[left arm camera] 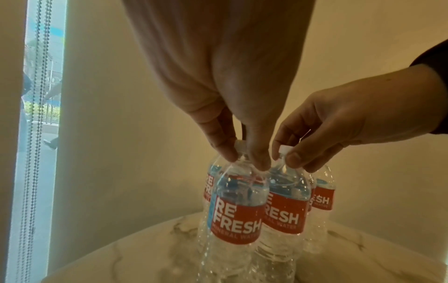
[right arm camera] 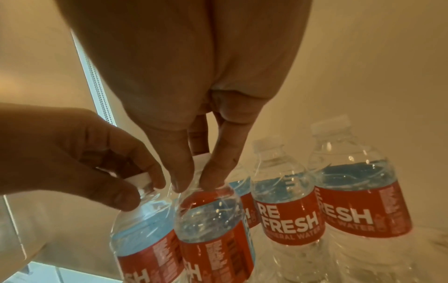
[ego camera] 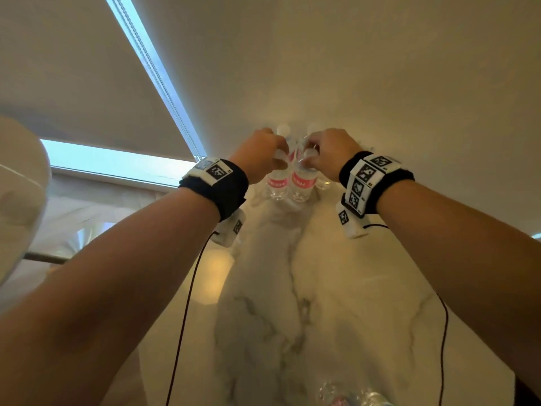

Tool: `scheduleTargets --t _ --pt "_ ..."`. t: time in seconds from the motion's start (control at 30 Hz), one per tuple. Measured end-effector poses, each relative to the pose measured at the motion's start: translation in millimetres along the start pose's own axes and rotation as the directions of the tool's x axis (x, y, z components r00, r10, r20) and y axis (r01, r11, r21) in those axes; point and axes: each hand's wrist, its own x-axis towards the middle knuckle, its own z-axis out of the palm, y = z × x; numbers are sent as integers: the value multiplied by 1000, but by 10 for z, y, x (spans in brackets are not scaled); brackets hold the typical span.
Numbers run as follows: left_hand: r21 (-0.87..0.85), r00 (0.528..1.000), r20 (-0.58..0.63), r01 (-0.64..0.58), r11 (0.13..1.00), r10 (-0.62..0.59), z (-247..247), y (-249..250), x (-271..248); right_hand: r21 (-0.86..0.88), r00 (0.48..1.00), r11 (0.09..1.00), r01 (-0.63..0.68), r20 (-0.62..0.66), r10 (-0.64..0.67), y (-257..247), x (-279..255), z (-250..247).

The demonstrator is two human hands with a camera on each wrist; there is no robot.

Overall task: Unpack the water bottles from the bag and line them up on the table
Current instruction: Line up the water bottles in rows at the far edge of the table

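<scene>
**Water bottles gripped by the neck at the table's far edge**

Water bottles with red-and-blue labels stand clustered at the far edge of the marble table (ego camera: 336, 288), close to the wall. The left hand (ego camera: 259, 155) pinches the neck of one bottle (left arm camera: 236, 206) just under its white cap, thumb on one side and fingertips on the other. The right hand (ego camera: 328, 152) pinches the bottle beside it (left arm camera: 285, 206) the same way, fingers drawn together round the neck. The two held bottles touch or nearly touch at the shoulders.

A neck grip from above looks a sensible choice: the thin walls would probably buckle if squeezed at the waist, while the neck ring is stiff and lets each bottle hang plumb. It also keeps the knuckles clear of the neighbours, so a bottle can be set down tight against the others.

Both held bottles are upright, long axis vertical, caps up and bases toward the marble; whether the bases already rest on it or hang just above cannot be told. The right wrist view shows them slightly tilted, most likely from the lens.

Two further bottles, one (right arm camera: 288, 206) and another (right arm camera: 361, 199), stand upright to the right of the held pair, and a fifth is partly hidden behind. More clear bottles (ego camera: 351, 397) show blurred at the near edge. The bag is not in view.

By my reading, the pair is being set into the group, which is still a cluster, not a clean line.
</scene>
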Motion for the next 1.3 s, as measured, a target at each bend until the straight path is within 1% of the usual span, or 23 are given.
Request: scheduleTargets --t 0.1,0.2,0.3,0.37,0.43,0.53,0.63,0.73,0.8,0.9,0.97,1.03,1.07,1.13,1.2,1.3 --pt "-45 999 -37 15 999 -16 65 -35 19 -12 1000 1000 18 7 -18 11 22 60" --pt "-74 998 -48 34 997 -38 83 -24 -10 9 999 1000 7 43 -8 28 -15 53" --pt "-122 996 -47 64 990 -70 34 28 -115 21 998 1000 -8 64 7 15 -206 -5" --pt "-120 994 -75 65 991 -75 4 67 -263 33 999 999 -7 46 5 -18 -487 -60" --pt "-104 990 -127 43 994 -56 4 117 -501 37 998 999 9 59 -11 -37 -912 -99" --pt "-123 986 -164 -15 992 -6 77 256 -952 31 986 999 -9 169 3 -45 -1736 -71" --pt "-191 990 -105 -117 975 99 243 551 -1518 28 964 998 -56 262 46 -9 -2602 49" --pt "-215 967 20 -243 946 254 432 957 -2165 39 944 992 -118 314 100 69 -3360 133" --pt "-245 929 137 -304 921 344 553 1255 -2542 -4 925 989 -147 354 139 146 -3787 163" --pt "-268 845 306 -365 892 438 748 1613 -2915 -115 888 982 -147 421 182 263 -4175 243" --pt "-195 805 383 -409 891 453 881 1780 -3060 -126 891 980 -156 410 195 314 -4303 304" --pt "-117 799 416 -427 897 435 1001 1873 -3117 -110 914 982 -153 361 183 345 -4320 381" --pt "-114 802 419 -417 901 425 1044 1898 -3113 -116 924 985 -132 346 164 360 -4296 417" --pt "-150 823 419 -355 923 384 1070 1918 -3031 -140 933 986 -86 337 129 391 -4195 448" --pt "-169 858 407 -267 949 314 1027 1885 -2859 -147 934 988 -55 342 103 436 -4041 397" --pt "-180 920 320 -174 968 225 849 1771 -2518 -127 941 991 -30 331 71 503 -3689 183"
